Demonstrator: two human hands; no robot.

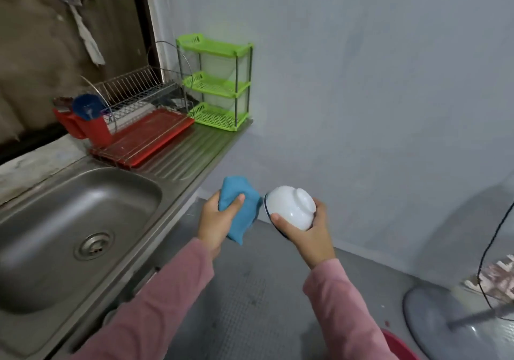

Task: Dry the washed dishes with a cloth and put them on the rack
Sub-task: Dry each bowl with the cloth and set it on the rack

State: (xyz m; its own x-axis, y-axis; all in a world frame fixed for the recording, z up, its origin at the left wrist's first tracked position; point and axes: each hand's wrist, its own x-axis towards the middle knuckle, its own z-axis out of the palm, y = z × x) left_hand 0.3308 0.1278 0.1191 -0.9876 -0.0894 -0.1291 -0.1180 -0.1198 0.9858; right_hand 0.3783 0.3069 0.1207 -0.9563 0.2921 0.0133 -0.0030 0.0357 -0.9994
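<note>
The person is standing off the end of the counter, gripping a folded blue cloth (236,186) in the left hand (215,222), thumb pressing across its face and fingers curling behind, so a flat pad is facing the dish. The right hand (306,238) is cupping a white bowl (290,206) from beneath, thumb on the near wall and fingers wrapping the far side. The bowl is tipped with its foot toward us and its blue-lined rim turned to the cloth, just beside it; I cannot tell whether they are touching. That tilt seems meant to offer the inside for wiping. The wire rack (133,93) is waiting well apart, sitting on its red tray (150,134) over the drainboard (194,148), beside the sink (125,193).
</note>
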